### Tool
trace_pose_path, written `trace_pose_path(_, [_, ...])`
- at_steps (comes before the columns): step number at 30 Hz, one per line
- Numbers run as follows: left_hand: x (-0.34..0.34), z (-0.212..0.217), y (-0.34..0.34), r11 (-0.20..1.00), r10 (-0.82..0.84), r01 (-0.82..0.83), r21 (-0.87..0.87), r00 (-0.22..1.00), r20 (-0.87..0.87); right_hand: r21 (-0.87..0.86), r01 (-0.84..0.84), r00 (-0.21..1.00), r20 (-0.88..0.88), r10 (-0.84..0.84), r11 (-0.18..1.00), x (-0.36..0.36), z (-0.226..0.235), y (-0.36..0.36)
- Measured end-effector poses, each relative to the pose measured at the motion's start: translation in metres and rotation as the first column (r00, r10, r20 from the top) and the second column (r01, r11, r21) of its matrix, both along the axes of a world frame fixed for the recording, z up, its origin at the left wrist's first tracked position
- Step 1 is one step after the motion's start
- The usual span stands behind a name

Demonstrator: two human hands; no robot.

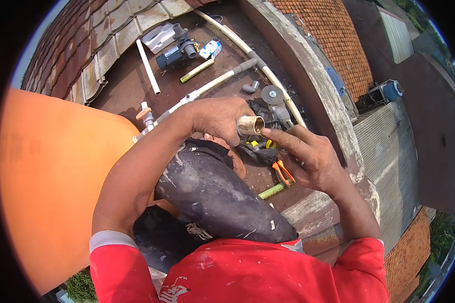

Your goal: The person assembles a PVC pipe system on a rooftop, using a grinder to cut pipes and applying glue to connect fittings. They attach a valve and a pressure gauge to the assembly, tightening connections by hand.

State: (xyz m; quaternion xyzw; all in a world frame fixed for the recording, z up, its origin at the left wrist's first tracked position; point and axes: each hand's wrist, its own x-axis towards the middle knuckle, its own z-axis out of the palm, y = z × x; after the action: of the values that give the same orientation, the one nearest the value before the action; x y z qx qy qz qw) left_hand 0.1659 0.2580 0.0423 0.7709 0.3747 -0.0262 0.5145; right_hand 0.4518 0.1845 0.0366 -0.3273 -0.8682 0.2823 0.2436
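My left hand (220, 116) is closed round a short tan pipe fitting (248, 125), its round opening turned toward the right. With the index finger stretched out, my right hand (308, 154) reaches the rim of that opening; its other fingers are partly bent, and I see nothing held in them. Orange-handled pliers (283, 172) lie just below the right hand. Behind the hands, partly hidden, are an angle grinder (275, 98) with a grey disc and a black plastic bag (258, 151) with small yellow pieces.
White pipes (215, 82) with a valve (145, 116) run across the rusty roof. Farther off lie a blue pump (172, 56), a loose white pipe (148, 68) and a grey elbow (251, 87). A large orange tank (65, 177) stands left; a concrete parapet (313, 76) borders the right.
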Motion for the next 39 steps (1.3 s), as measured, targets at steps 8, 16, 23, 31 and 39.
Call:
trace_pose_path(8, [0.002, 0.009, -0.006, 0.998, 0.003, -0.006, -0.061, 0.999, -0.041, 0.267, -0.093, 0.992, -0.057, 0.112, 0.959, -0.003, -0.006, 0.028])
trace_pose_path(16, [0.026, 0.011, -0.008, 0.967, -0.097, 0.173, 0.186, 0.928, -0.359, -0.499, 0.127, 0.992, 0.087, -0.097, 0.857, -0.040, 0.000, 0.033])
trace_pose_path(23, [0.014, 0.003, -0.005, 0.994, -0.098, 0.106, 0.011, 0.950, -0.298, 0.457, -0.071, 0.986, 0.166, -0.007, 0.887, -0.032, -0.019, 0.013])
trace_pose_path(31, [0.008, -0.003, -0.005, 0.993, -0.117, 0.118, -0.011, 0.965, -0.236, -0.184, 0.127, 0.989, -0.045, -0.138, 0.975, -0.013, -0.003, 0.025])
trace_pose_path(39, [0.018, -0.009, -0.009, 0.982, -0.189, 0.187, -0.042, 0.910, -0.370, 0.114, -0.185, 0.976, 0.136, 0.170, 0.976, -0.039, -0.001, 0.035])
